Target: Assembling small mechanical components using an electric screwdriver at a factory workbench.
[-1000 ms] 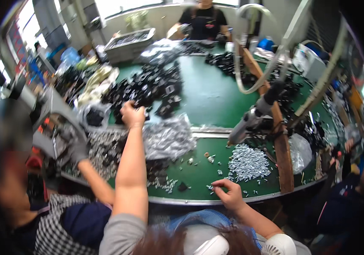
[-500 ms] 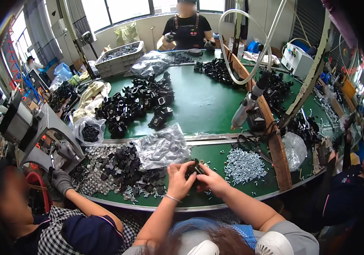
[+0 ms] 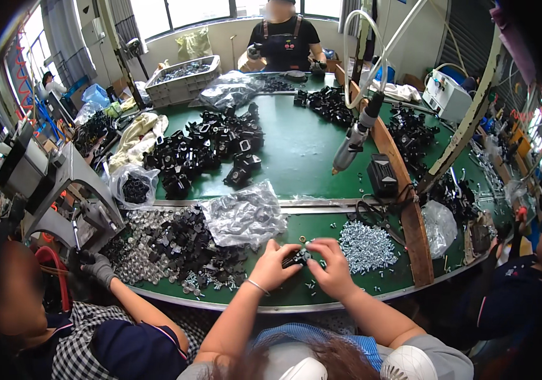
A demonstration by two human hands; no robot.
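My left hand (image 3: 272, 265) is closed around a small black plastic part (image 3: 293, 258), just above the near side of the green table. My right hand (image 3: 330, 266) meets that part from the right, thumb and fingers pinched at its end. A pale, shiny bit shows at the fingertips, too small and blurred to name. A heap of silver screws (image 3: 367, 247) lies right of my right hand, and loose screws are scattered near both hands. Left of my left hand lie black small parts (image 3: 188, 244) and clear round pieces (image 3: 138, 259). A crumpled clear plastic bag (image 3: 245, 215) rests just beyond.
A power screwdriver (image 3: 350, 147) hangs over the table, near a black battery-like block (image 3: 382, 175). A wooden divider (image 3: 404, 190) runs along the right. Black parts (image 3: 210, 142) are piled further back. A bench press (image 3: 71, 196) and a co-worker's gloved hand (image 3: 98, 269) are at left.
My right hand has shifted up and rolled over, its fingers now at the end of the black part. The hanging screwdriver has swung left and up. The co-worker's gloved hand has moved slightly.
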